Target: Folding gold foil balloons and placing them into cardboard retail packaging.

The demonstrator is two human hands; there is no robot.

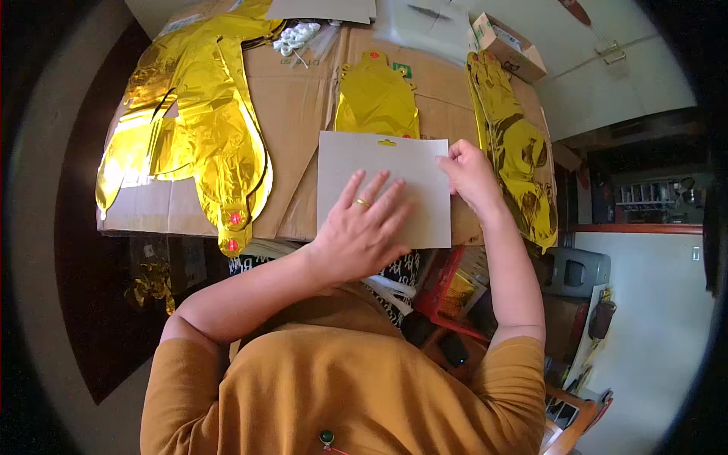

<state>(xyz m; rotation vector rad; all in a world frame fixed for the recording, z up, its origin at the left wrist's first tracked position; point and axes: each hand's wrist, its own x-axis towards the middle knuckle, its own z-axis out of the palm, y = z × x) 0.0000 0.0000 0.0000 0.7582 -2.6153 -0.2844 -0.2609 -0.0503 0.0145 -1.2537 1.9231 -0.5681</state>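
Here's the white card, mid-frame, over the front of the cardboard-covered worktop, its top overlapping a gold foil balloon! The right hand has its grip pinched on the card's right edge, near the top corner. The left hand lies palm-down across it, grip open, fingers spread and blurred.

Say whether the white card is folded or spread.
Spread: the white card shows straight edges and no crease around the left hand.
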